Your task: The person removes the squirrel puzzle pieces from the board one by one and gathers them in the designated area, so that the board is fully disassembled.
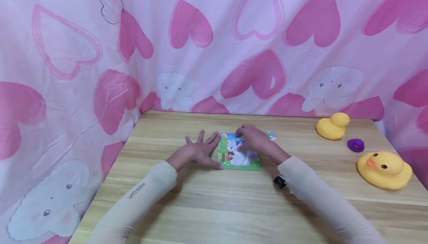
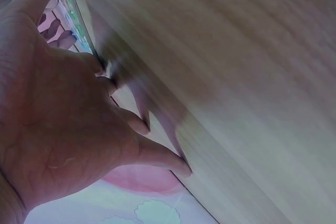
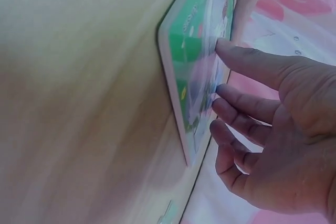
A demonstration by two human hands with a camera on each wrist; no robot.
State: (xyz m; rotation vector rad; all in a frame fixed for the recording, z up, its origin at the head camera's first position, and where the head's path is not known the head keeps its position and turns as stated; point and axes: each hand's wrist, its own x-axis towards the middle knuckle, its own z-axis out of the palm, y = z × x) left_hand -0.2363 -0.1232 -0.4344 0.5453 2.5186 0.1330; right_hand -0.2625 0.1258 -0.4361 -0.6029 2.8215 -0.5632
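A flat, thin board [image 1: 242,163] with a cartoon squirrel-like animal, a green tree and blue sky lies on the table. My left hand [image 1: 200,152] rests beside its left edge with the fingers spread and the thumb near the lower left corner. Over the upper right part, my right hand [image 1: 253,139] touches the picture with thumb and bent fingertips. In the right wrist view, the board [image 3: 181,51] shows a pale edge, and the right hand [image 3: 283,124] has no separate thing visible between its fingers. A small colourful piece [image 1: 271,135] lies past the upper right corner.
On the right of the wood-grain table [image 1: 214,207] are a yellow rubber duck [image 1: 384,170], a second yellow duck [image 1: 332,126] turned away, and a small purple ring-like object [image 1: 356,145]. A pink heart-patterned curtain [image 1: 214,62] hangs behind and along the sides.
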